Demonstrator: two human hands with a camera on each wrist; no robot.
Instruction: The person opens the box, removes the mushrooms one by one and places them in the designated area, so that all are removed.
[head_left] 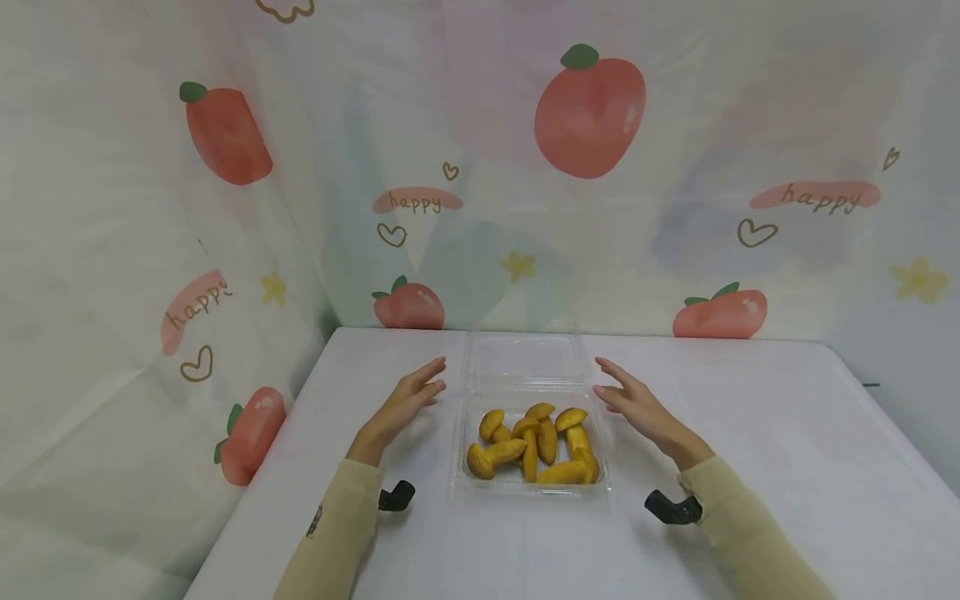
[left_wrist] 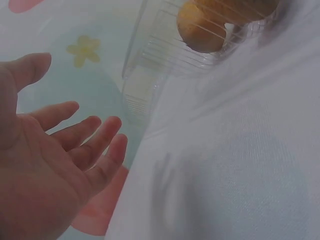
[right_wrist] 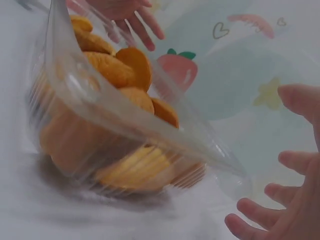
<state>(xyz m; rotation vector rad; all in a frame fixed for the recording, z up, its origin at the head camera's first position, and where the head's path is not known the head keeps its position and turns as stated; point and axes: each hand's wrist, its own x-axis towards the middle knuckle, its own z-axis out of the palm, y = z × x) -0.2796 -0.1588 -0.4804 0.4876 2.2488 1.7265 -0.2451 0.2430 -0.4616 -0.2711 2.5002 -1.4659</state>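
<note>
Head view: left hand [head_left: 401, 407] and right hand [head_left: 647, 410] flank the container [head_left: 525, 491] of mushrooms [head_left: 504, 452], grips empty, fingers loosely extended, seemingly poised; contact would call for moving inward.

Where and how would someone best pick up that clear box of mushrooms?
Probably grip the clear box by its side walls, left hand from the left, right hand from the right: the lid is folded back at the far side, the mushrooms lie uncovered inside, and both sides are unobstructed.
</note>
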